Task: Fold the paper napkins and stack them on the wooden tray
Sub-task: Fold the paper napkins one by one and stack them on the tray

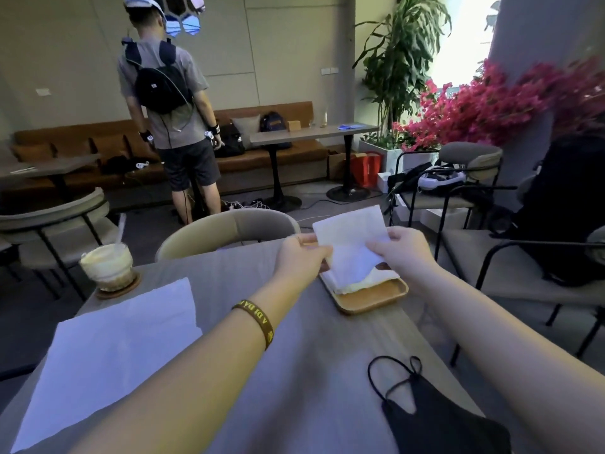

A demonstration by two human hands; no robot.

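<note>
A folded white napkin (351,235) is held up over the wooden tray (370,298) at the table's far right. My left hand (301,257) pinches its left edge and my right hand (401,250) grips its right edge. A low stack of folded napkins (357,278) lies on the tray, under the held one. Unfolded white napkins (111,352) lie flat on the table at my near left.
A creamy iced drink (106,267) stands on a coaster at the far left of the grey table (294,371). A black face mask (435,411) lies near right. A chair back (229,229) faces me; other chairs stand either side. A person stands with their back turned.
</note>
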